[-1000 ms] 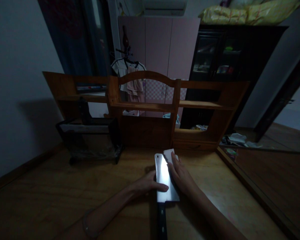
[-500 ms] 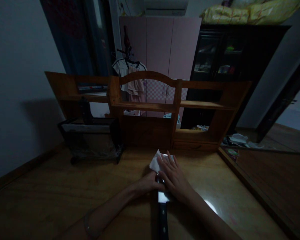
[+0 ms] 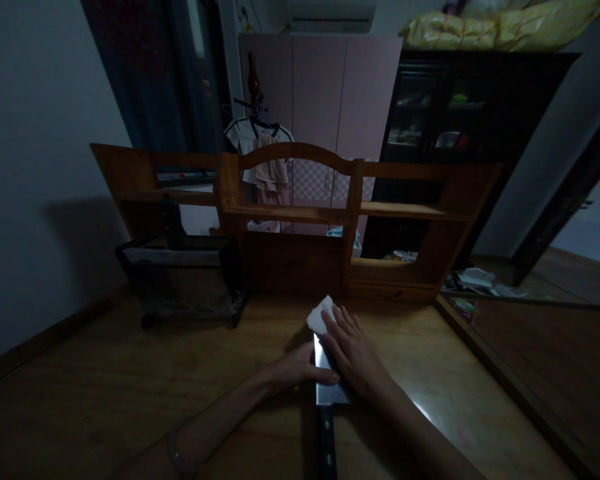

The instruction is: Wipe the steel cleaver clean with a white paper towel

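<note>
A kitchen knife (image 3: pixel 327 395) with a broad shiny blade and a black riveted handle lies lengthwise before me, its handle towards me. My left hand (image 3: pixel 300 369) grips the blade from the left, thumb across its top face; its other fingers are mostly hidden. Over the far part of the blade, my right hand (image 3: pixel 350 347) presses a folded white tissue (image 3: pixel 321 316) with its fingers stretched forward. That hand covers much of the blade's right side and part of the tissue.
The wooden desk (image 3: pixel 220 387) has a shelf unit (image 3: pixel 300 213) along its back. A black-framed glass tank (image 3: pixel 180 287) stands at the back left, with a dark object (image 3: pixel 171 223) on top. A raised wooden edge (image 3: pixel 500 373) runs down the right.
My right hand and the tissue have shifted slightly right along the blade's far part. More of the blade shows between my hands. My left hand keeps its grip.
</note>
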Motion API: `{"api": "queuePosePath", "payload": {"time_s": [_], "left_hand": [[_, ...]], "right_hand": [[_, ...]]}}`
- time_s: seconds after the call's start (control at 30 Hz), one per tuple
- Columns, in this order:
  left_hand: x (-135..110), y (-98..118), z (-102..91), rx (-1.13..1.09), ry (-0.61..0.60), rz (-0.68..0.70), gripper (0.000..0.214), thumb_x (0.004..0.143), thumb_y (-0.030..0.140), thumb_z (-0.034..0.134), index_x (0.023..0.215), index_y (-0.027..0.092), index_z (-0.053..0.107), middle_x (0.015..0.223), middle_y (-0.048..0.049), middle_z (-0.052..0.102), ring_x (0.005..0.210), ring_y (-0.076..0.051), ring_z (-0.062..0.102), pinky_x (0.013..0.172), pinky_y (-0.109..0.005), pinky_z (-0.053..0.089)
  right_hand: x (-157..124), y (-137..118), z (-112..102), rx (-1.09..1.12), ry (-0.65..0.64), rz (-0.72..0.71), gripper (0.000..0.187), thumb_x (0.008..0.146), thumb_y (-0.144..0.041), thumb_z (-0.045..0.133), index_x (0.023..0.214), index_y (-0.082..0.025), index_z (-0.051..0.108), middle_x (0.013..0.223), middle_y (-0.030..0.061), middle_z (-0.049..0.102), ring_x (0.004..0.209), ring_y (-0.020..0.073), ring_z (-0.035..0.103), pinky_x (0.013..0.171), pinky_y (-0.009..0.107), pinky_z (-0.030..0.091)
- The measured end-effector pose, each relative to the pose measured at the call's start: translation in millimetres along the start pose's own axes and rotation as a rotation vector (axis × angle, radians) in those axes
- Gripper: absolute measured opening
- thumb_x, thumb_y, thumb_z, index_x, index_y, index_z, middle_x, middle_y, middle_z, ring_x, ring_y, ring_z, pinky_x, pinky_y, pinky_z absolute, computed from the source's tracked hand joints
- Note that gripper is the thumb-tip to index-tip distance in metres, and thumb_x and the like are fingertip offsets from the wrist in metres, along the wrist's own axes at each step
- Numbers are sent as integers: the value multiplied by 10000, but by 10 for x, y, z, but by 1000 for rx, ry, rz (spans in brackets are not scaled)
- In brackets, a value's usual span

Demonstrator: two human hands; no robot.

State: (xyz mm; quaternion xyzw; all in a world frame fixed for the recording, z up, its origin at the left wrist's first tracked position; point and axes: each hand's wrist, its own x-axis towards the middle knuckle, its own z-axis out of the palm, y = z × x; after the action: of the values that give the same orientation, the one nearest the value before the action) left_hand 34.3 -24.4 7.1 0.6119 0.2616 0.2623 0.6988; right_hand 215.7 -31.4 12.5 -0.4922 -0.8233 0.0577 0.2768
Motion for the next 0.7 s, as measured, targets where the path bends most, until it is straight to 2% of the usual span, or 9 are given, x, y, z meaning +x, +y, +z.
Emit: {"api": "queuePosePath", "payload": {"time_s": [0.2,0.3,0.5,0.7], "left_hand": [[-11,8,-9,-9,-2,-10,603,667,237,805,1219,143,582,1113,-109,667,1032,-263,615,928,-412,454],[-10,-5,-16,-35,9,-25,581,656,222,806,1189,135,590,1089,-108,672,1001,-252,626,905,-396,466],[-6,-28,-16,-37,33,-57,522,638,223,810,1117,132,621,1028,-93,689,947,-243,641,848,-365,486],[-15,-24,-2,-60,30,-37,529,641,205,811,1127,126,618,1047,-98,685,985,-250,633,870,-367,477]], "right_hand": [[-21,55,51,82,27,32,554,989,-451,336,1503,-260,257,1576,49,206,1460,260,124,1159,521,232],[-26,57,41,133,56,58,566,989,-439,337,1512,-250,231,1575,55,204,1449,250,181,1153,490,270],[-44,91,12,160,116,134,520,990,-424,336,1473,-235,345,1501,75,389,1395,265,334,1125,474,331],[-70,156,82,122,111,139,563,985,-451,339,1503,-241,268,1549,67,287,1435,264,236,1144,493,288]]}}
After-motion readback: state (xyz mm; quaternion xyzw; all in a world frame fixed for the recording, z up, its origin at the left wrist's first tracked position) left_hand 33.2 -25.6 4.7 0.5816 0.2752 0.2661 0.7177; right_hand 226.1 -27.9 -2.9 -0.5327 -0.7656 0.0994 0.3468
